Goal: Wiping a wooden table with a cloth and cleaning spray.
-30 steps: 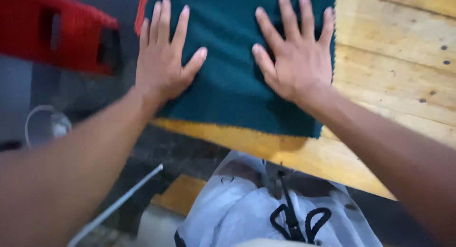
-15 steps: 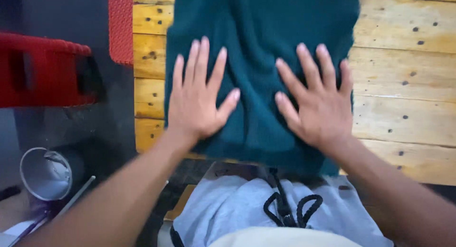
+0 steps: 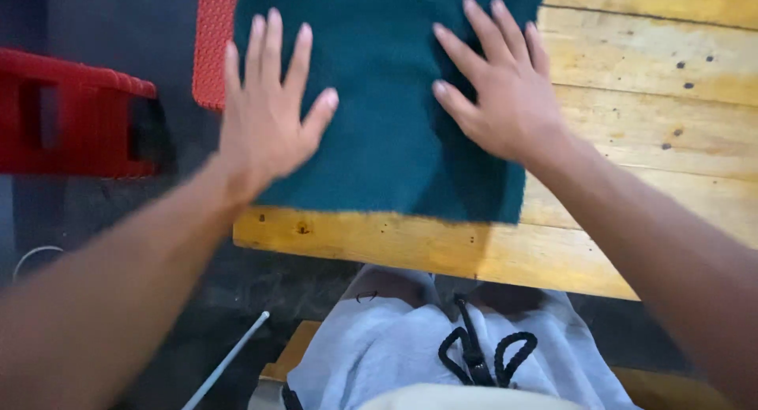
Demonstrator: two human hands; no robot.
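- Palms were down when I read the head view from my remote station: the left hand [image 3: 264, 118] and the right hand [image 3: 505, 90] both lay flat on the teal cloth [image 3: 387, 102], fingers spread towards twelve o'clock.
- Neither hand grasped anything. Both were released and splayed, pressing on the fabric rather than pinching it.
- The teal cloth sat on the wooden table [image 3: 647, 102], its near hem running just short of the table's six o'clock edge. Its far end ran out of frame at twelve o'clock.
- The left hand rested on the cloth's nine o'clock border, with the heel of the palm about at the corner. The right hand sat towards three o'clock, well inside the fabric's edge.
- I judged the step in hand to be flattening or smoothing the cloth against the boards. It looked doubled over, though the picture was too soft for me to be sure of a fold line.
- Another stroke, as I judged it, would call for even downward pressure, with both palms sweeping outward together so the fabric would not bunch between them or slide off the near edge.
- At nine o'clock stood a red crate [image 3: 71, 114], apart from the table, and a red mesh piece [image 3: 213, 39] lay beside the cloth's left border at about eleven o'clock.
- At six o'clock I saw the person's grey shorts [image 3: 371, 355] with a black drawstring [image 3: 474, 355], and a thin white rod [image 3: 225, 363] lying on the dark floor at seven o'clock.
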